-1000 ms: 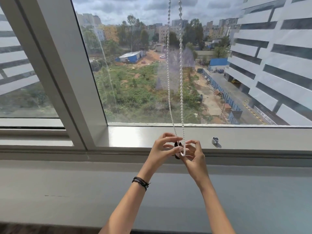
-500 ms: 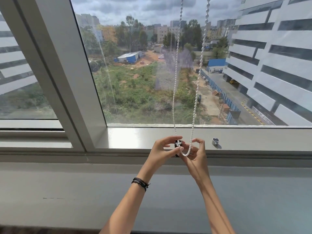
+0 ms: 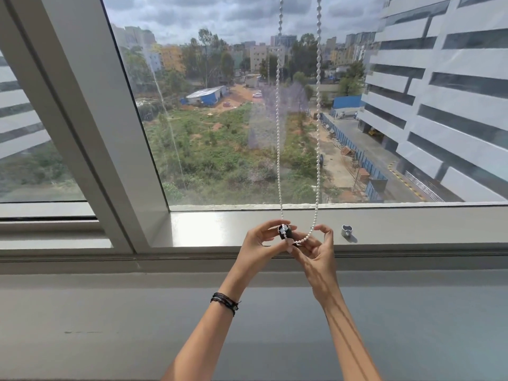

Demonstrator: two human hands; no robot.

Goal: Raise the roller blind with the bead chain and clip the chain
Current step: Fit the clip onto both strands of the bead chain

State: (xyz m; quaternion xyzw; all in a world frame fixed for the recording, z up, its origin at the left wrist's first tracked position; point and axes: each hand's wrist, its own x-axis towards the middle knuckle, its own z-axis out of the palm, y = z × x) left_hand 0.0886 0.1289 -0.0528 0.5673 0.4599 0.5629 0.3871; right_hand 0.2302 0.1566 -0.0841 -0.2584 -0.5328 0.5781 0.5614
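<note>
left hand (image 3: pixel 258 243): pinching black chain clip (image 3: pixel 285 232) | right hand (image 3: pixel 316 250): fingertips closed on bead chain (image 3: pixel 278 133) loop | place: over window sill (image 3: pixel 220 226), near front edge

1. The bead chain (image 3: pixel 278 138) was white.
2. The clip (image 3: pixel 284 232) was black.
3. The wristbands (image 3: pixel 226 301) were black with pale flecks.
4. The window frame (image 3: pixel 90 105) was light grey.
5. The small bracket (image 3: pixel 346 231) on the sill was silvery.
6. The shed (image 3: pixel 205 95) outside was blue with a white roof.
</note>
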